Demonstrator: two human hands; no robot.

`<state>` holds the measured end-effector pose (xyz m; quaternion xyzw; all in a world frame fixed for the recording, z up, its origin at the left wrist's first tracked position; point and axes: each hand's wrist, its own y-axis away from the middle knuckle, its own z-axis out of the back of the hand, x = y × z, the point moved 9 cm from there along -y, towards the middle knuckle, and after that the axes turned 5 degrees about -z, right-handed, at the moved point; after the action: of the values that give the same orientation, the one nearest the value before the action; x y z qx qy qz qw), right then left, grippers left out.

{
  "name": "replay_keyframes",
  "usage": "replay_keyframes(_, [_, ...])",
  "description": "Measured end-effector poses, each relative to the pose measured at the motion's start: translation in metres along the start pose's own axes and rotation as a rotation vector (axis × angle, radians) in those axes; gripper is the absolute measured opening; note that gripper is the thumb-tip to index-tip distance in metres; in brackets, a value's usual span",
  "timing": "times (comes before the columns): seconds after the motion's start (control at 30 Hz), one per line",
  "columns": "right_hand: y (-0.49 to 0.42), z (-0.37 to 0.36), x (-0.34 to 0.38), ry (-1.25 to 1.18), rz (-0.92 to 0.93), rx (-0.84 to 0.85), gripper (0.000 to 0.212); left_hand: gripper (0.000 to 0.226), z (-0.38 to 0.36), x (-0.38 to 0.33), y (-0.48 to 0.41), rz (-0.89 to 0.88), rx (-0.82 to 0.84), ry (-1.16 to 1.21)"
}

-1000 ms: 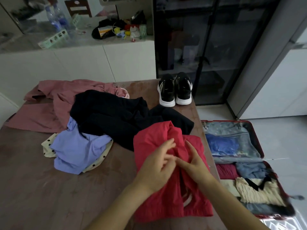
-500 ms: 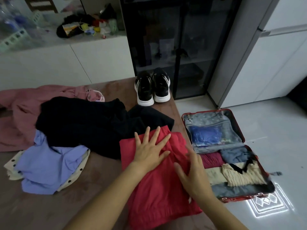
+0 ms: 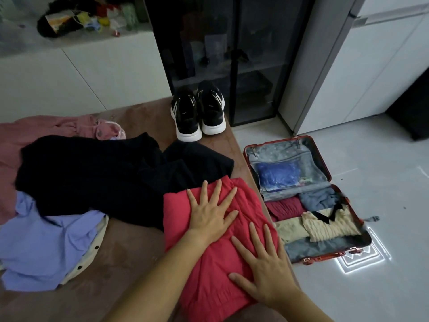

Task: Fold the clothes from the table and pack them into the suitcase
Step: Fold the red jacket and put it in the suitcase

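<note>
A folded red garment lies at the right edge of the brown table. My left hand presses flat on its upper part, fingers spread. My right hand lies flat on its lower right part, fingers straight. Behind it sit a black garment, a lavender shirt over a cream dotted piece, and a pink garment. On the floor to the right, the red suitcase stands open, with several folded clothes in its near half and a blue bag in its lid.
A pair of black sneakers stands on the table's far right corner. Behind are a white counter with clutter, a dark glass cabinet and white cupboards. Pale floor tiles surround the suitcase.
Both hands stopped pinching the red garment's middle and spread flat on it; the right hand slid down toward me. The view swung right toward the suitcase.
</note>
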<state>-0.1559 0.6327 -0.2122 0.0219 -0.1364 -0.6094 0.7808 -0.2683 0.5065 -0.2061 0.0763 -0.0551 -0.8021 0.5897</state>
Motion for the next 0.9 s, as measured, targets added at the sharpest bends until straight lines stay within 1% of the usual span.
replay_keyframes(0.13, [-0.001,-0.004,0.001,-0.011,-0.008,0.003,0.080,0.062,-0.007,-0.001,-0.002,-0.001,-0.024,0.008])
replay_keyframes(0.3, [0.000,-0.005,0.000,0.003,-0.016,0.013,0.080,0.064,-0.005,-0.001,-0.002,0.000,0.029,0.028])
replay_keyframes(0.4, [0.001,-0.002,0.000,0.032,-0.026,0.020,0.080,0.066,0.011,0.006,0.004,-0.062,0.064,0.104])
replay_keyframes(0.5, [0.003,0.010,0.007,0.023,-0.023,-0.034,0.073,0.062,0.039,0.032,0.015,-0.147,0.010,0.032])
replay_keyframes(0.57, [0.008,0.027,0.024,0.010,0.024,-0.119,0.068,0.060,0.047,0.050,0.023,-0.220,0.007,-0.035])
replay_keyframes(0.67, [0.024,0.048,0.064,-0.042,0.166,-0.247,0.062,0.062,0.040,0.059,0.032,-0.325,0.067,-0.100])
replay_keyframes(0.77, [0.040,0.045,0.108,-0.073,0.299,-0.273,0.065,0.067,0.017,0.064,0.034,-0.320,0.184,-0.136])
replay_keyframes(0.8, [0.044,0.041,0.122,-0.063,0.335,-0.287,0.059,0.068,0.011,0.063,0.032,-0.318,0.192,-0.150])
replay_keyframes(0.87, [0.050,0.033,0.145,-0.022,0.382,-0.365,0.037,0.067,0.005,0.063,0.028,-0.319,0.187,-0.185])
replay_keyframes(0.9, [0.051,0.026,0.152,-0.021,0.396,-0.373,0.032,0.066,0.003,0.063,0.027,-0.316,0.184,-0.193])
